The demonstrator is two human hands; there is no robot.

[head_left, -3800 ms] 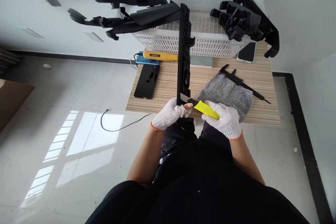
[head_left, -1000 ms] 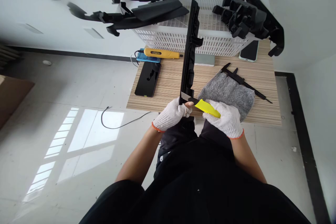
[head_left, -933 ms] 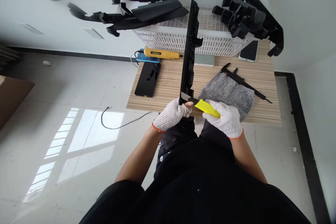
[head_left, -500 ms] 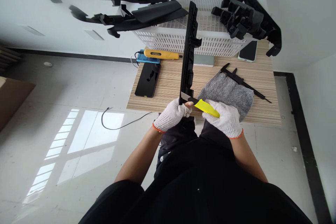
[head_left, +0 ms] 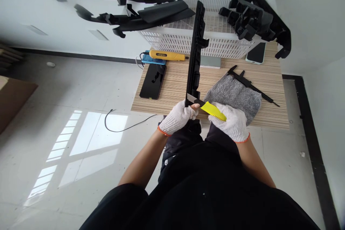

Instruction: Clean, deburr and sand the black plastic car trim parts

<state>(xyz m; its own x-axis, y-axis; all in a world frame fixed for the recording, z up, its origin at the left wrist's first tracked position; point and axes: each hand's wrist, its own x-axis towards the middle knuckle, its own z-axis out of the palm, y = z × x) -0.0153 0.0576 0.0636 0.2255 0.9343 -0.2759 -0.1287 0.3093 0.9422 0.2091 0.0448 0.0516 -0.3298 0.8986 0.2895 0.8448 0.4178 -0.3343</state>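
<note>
My left hand (head_left: 180,116), in a white knit glove with a bare thumb tip, is closed around the lower part of a long black plastic trim piece (head_left: 194,57). The piece points away from me, its far end in front of the white basket. In my gloved right hand (head_left: 229,120) is a yellow utility knife (head_left: 214,110), gripped by its handle. Its blade (head_left: 192,98) points left and lies at the trim piece's edge, just above my left thumb. Whether it cuts in, I cannot tell.
The wood-grain table (head_left: 175,86) carries a black phone (head_left: 153,82), a yellow pen-shaped power tool (head_left: 167,55), a grey cloth (head_left: 234,95), black calipers (head_left: 250,84) and another phone (head_left: 256,53). Behind, a white plastic basket (head_left: 172,39) has black plastic parts (head_left: 161,14) sticking out leftward and more (head_left: 253,18) at right.
The view has shifted very slightly, so the table and basket sit a little further right. Both hands keep their grip, and the knife blade stays at nearly the same spot on the trim piece.
</note>
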